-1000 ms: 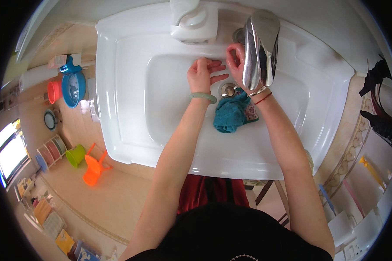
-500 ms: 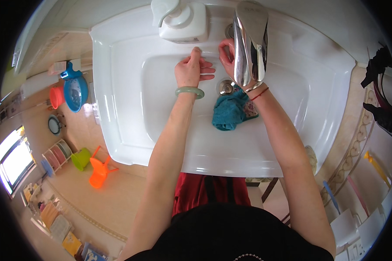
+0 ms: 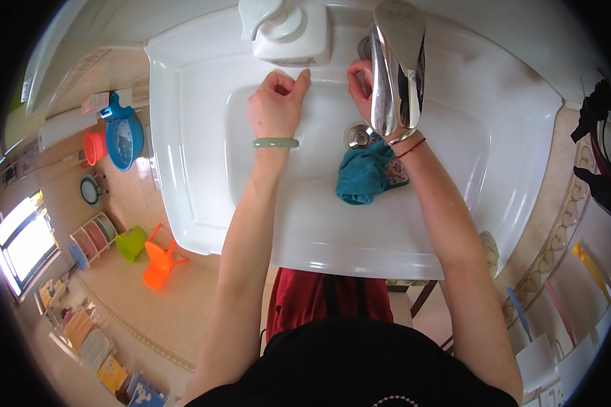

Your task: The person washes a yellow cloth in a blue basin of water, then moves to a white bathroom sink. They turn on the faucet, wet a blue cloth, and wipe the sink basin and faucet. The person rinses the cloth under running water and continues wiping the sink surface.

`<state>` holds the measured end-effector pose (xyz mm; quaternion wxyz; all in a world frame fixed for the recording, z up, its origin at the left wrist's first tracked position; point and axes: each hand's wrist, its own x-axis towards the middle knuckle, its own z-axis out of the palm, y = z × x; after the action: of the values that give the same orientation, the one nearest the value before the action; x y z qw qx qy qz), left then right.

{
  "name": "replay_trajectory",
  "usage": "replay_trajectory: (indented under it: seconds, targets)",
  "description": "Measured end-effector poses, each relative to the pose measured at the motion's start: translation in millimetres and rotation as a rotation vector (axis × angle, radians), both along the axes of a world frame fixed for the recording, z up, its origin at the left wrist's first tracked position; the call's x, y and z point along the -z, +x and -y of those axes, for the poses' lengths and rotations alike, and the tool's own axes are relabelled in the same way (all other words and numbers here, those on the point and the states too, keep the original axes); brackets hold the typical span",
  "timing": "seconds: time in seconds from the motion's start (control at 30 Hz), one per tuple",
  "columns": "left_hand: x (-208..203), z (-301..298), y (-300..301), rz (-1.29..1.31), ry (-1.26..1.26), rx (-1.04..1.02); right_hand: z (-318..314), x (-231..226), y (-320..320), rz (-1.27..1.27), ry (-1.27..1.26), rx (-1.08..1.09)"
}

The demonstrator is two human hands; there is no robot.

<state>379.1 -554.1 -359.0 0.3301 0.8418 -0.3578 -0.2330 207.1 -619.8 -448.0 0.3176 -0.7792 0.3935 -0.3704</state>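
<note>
Over the basin of the white sink (image 3: pixel 305 234), my left hand (image 3: pixel 275 112) is loosely curled, its thumb pointing up towards the soap dispenser (image 3: pixel 293 41). A pale green bangle circles that wrist, and nothing shows in the fingers. My right hand (image 3: pixel 361 88) is partly hidden under the chrome faucet (image 3: pixel 399 68); its visible fingers are bent, with a gap between them and nothing seen in it. Beside the right wrist, a crumpled teal cloth (image 3: pixel 358 178) with a patterned edge lies in the basin next to the metal drain (image 3: pixel 358 136). Neither hand touches the cloth.
On the left, an orange chair (image 3: pixel 159 264), a green bucket (image 3: pixel 130 243) and a blue basin (image 3: pixel 124 144) stand on the floor. Long-handled tools, one yellow (image 3: pixel 590 271), hang at the right. Dark cloth (image 3: pixel 594 112) hangs beyond the sink's right edge.
My left hand has moved left, away from the right hand, and its fingers have gone from extended to curled. The right hand stays under the faucet; the cloth lies as before.
</note>
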Motion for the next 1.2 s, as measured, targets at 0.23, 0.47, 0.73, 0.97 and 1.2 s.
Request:
replay_trajectory:
  seconds: [0.23, 0.47, 0.73, 0.97, 1.2]
  targets:
    - [-15, 7, 16, -0.397, 0.150, -0.034, 0, 5, 0, -0.002, 0.031, 0.036]
    - [-22, 11, 12, -0.562, 0.137, -0.076, -2, -1, 0, -0.049, 0.020, 0.047]
    - [-10, 7, 17, -0.652, 0.038, -0.089, -2, -3, 3, -0.036, -0.036, 0.046]
    - [-14, 6, 5, -0.550, 0.044, -0.080, 3, -1, 5, -0.035, -0.222, 0.102]
    - [0, -2, 17, -0.638, -0.050, -0.066, -2, -23, -14, -0.369, -0.114, -0.269]
